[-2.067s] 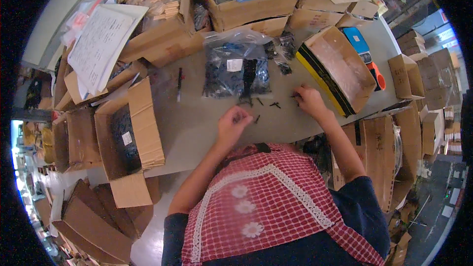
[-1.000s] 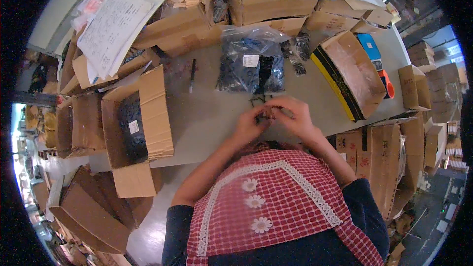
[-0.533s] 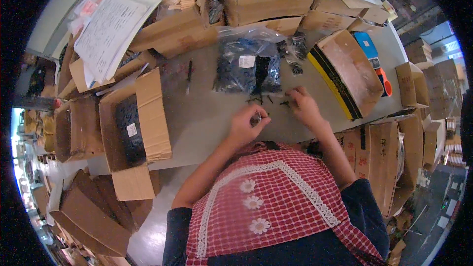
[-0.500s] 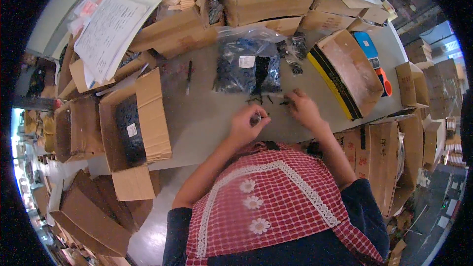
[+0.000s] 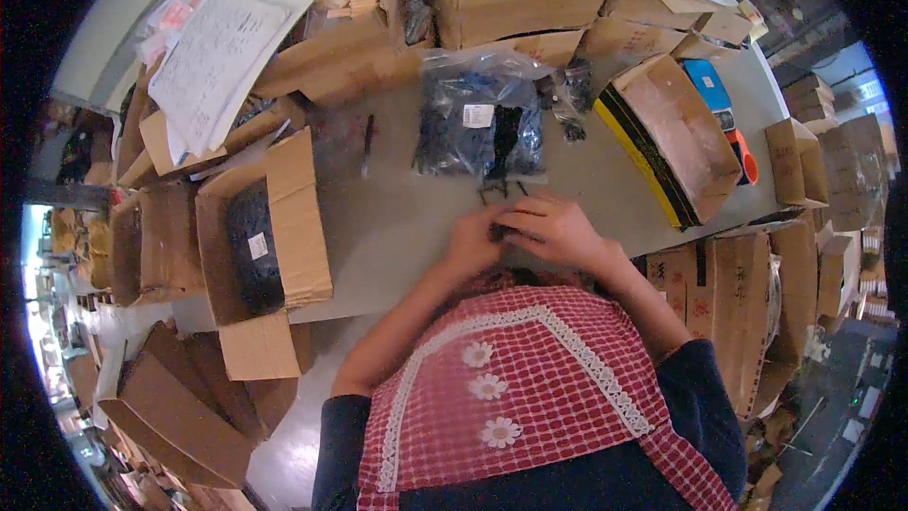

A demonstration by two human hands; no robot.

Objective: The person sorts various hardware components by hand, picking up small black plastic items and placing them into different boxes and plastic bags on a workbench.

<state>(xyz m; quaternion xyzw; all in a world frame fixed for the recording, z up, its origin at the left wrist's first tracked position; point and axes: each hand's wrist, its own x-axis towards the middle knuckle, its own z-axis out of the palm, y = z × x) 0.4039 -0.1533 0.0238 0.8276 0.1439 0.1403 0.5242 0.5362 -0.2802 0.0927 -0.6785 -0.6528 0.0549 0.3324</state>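
Head view: left hand [image 5: 473, 242] has its fingers curled round a small dark bundle [image 5: 497, 231] over the near surface [image 5: 378, 251]; right hand [image 5: 558, 231] meets it, can't tell if its fingers pinch. Loose black pieces [image 5: 505, 191] just beyond, near the plastic bag [image 5: 440, 137]. Looks like two-handed bundle handling; next move calls for steady left fingers.
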